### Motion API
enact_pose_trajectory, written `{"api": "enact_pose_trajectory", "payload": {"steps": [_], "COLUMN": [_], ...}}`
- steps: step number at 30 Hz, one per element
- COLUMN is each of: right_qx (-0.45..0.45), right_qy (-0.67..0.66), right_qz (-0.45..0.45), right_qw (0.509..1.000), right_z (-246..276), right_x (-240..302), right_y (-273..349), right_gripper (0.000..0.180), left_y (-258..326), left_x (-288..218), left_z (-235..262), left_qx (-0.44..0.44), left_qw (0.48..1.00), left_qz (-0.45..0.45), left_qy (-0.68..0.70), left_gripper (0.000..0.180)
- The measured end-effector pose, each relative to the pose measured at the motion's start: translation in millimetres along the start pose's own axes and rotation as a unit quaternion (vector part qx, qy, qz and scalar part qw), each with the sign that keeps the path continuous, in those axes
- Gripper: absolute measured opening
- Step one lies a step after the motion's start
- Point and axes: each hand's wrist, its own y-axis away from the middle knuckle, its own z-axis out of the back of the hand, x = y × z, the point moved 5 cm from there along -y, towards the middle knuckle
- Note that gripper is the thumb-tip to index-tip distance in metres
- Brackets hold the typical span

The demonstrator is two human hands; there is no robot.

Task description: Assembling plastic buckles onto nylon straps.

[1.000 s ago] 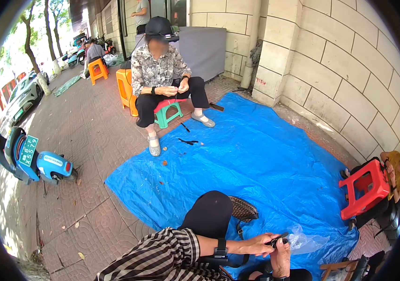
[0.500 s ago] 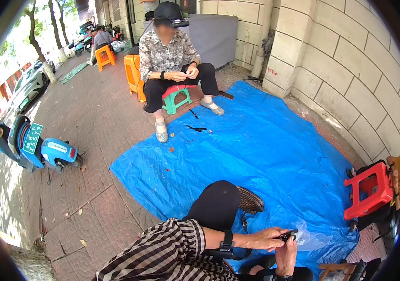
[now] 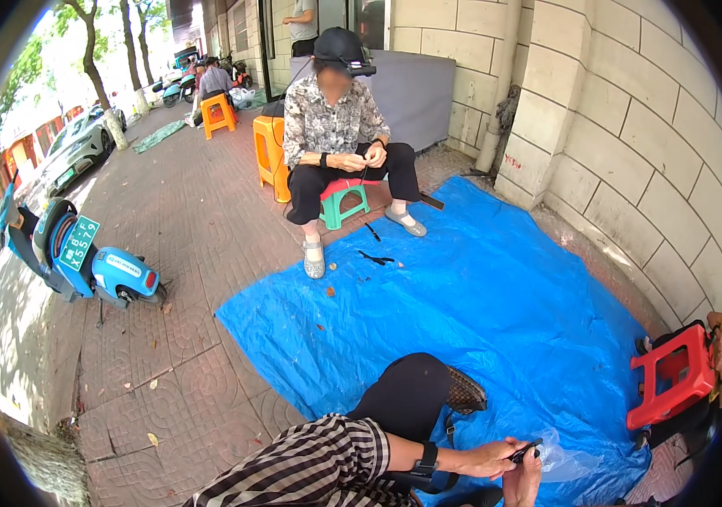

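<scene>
Low on the right, my left hand (image 3: 489,459) and my right hand (image 3: 522,485) meet, fingers closed around a small black piece (image 3: 526,450). Its exact kind is too small to make out. Beside it a clear plastic bag (image 3: 571,459) lies on the blue tarp (image 3: 479,296). A black band circles my left wrist. Opposite me a person (image 3: 340,118) in a patterned shirt and dark cap sits on a red-topped green stool (image 3: 344,207). That person's hands (image 3: 359,159) are together, with a thin dark strand at them.
Black strips (image 3: 375,258) lie on the tarp before the seated person. A brown patterned item (image 3: 467,392) rests by my knee. A red stool (image 3: 672,376) stands at right, orange stools (image 3: 271,159) behind, a blue scooter (image 3: 95,262) at left. A block wall (image 3: 631,127) borders the right.
The view has shifted, so the scene sits lower and farther right in the picture. My hands stay together on the black piece. A dark strand now shows below the seated person's hands.
</scene>
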Motion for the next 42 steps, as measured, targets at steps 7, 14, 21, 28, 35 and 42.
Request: {"api": "enact_pose_trajectory", "payload": {"steps": [7,14,21,28,35,42], "right_qx": [0.024,-0.037,-0.047,-0.027,-0.043,-0.063], "right_qy": [-0.013,0.04,0.103,0.123,0.104,0.154], "right_qz": [0.02,0.05,0.027,0.051,0.027,0.051], "right_qw": [0.999,0.997,0.993,0.991,0.993,0.985], "right_z": [6,22,16,30,44,39], "right_x": [-5,-6,-8,-8,-18,-14], "right_y": [-4,-13,-13,-20,-35,-26], "right_gripper": [0.019,0.028,0.026,0.03,0.037,0.033], "left_y": [0,-7,-11,-13,-1,-3], "left_x": [-8,10,42,27,6,7], "left_z": [5,13,9,11,14,7], "left_qx": [0.025,0.046,0.053,0.067,0.095,0.068], "left_qw": [0.998,0.998,0.955,0.993,0.988,0.988], "left_qz": [0.017,0.016,0.134,0.026,0.043,0.015], "left_qy": [-0.047,0.036,0.26,0.093,0.113,0.136], "left_gripper": [0.043,0.021,0.016,0.014,0.016,0.02]}}
